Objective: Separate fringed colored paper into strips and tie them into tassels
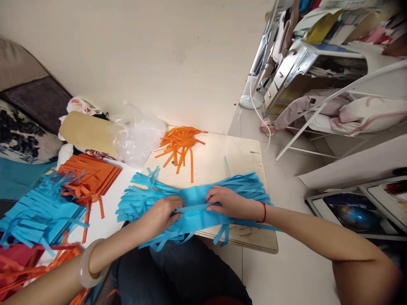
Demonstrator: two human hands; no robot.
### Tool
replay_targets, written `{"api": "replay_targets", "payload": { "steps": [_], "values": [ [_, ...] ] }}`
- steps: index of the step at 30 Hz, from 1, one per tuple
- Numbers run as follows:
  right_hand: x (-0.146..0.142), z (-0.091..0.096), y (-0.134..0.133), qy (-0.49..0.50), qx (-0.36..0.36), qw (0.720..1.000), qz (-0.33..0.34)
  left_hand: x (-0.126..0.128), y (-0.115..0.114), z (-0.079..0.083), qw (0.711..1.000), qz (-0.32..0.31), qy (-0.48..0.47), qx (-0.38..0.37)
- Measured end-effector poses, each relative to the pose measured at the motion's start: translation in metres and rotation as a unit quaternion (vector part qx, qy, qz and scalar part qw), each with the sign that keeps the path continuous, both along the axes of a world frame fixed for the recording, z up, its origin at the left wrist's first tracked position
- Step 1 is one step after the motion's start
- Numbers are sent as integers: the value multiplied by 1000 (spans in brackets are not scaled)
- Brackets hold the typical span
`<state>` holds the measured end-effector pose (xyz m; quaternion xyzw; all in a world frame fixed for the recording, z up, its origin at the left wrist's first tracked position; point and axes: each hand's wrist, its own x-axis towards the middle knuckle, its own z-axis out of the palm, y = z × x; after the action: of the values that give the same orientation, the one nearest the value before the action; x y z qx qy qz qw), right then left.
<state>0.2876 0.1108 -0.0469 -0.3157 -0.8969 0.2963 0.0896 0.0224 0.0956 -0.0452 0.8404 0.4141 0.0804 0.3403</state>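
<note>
A blue fringed tissue paper sheet (195,195) lies across the small wooden table, its uncut middle band between two ends cut into strips. My left hand (165,214) is closed on the left part of that band, pinching a raised crease. On the right part, my right hand (224,202) is closed with fingertips on the same crease. The crease runs straight between both hands. Some blue strips hang over the table's near edge. Behind the sheet, a bunch of orange tissue strips (181,146) rests near the back left corner of the table.
The wooden table (235,148) stands against the wall. At left are orange fringed sheets (101,169), blue fringed sheets (38,212), red paper (19,262) and a clear plastic bag (140,137). A folding chair (318,110) and a shelf with a globe (359,218) stand right.
</note>
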Motion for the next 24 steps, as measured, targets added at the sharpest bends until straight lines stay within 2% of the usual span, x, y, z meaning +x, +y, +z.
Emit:
{"api": "replay_targets", "payload": {
  "steps": [2, 4, 7, 9, 11, 13, 15, 17, 18, 20, 24],
  "values": [
    [1, 5, 10, -8, -68, 997, -17, -9, 7, -2, 997, 51, -10, -60],
    [0, 8, 19, -19, -103, 993, -57, -15, 16, -3, 986, 94, -32, -138],
    [-8, 6, 28, -15, -79, 989, -125, -17, 28, -3, 959, 117, -86, -242],
    [-14, 3, 31, -19, -58, 988, -140, -16, 32, 0, 958, 120, -80, -249],
    [-18, 2, 33, -41, -45, 989, -134, -14, 31, 5, 977, 120, -23, -173],
    [-21, 2, 35, -62, -32, 990, -122, -10, 23, 12, 990, 125, 53, -22],
    [-23, 2, 36, -75, -27, 990, -114, -2, 8, 16, 978, 98, 104, 154],
    [-23, 3, 37, -82, -28, 989, -119, 10, -10, 13, 950, 16, 126, 287],
    [-24, 3, 38, -86, -28, 988, -123, 17, -19, 9, 934, -34, 134, 330],
    [-25, 3, 38, -94, -25, 987, -127, 29, -32, -5, 909, -103, 162, 369],
    [-25, 9, 40, -121, -18, 987, -100, 40, -40, -32, 894, -124, 221, 369]
  ]
}}
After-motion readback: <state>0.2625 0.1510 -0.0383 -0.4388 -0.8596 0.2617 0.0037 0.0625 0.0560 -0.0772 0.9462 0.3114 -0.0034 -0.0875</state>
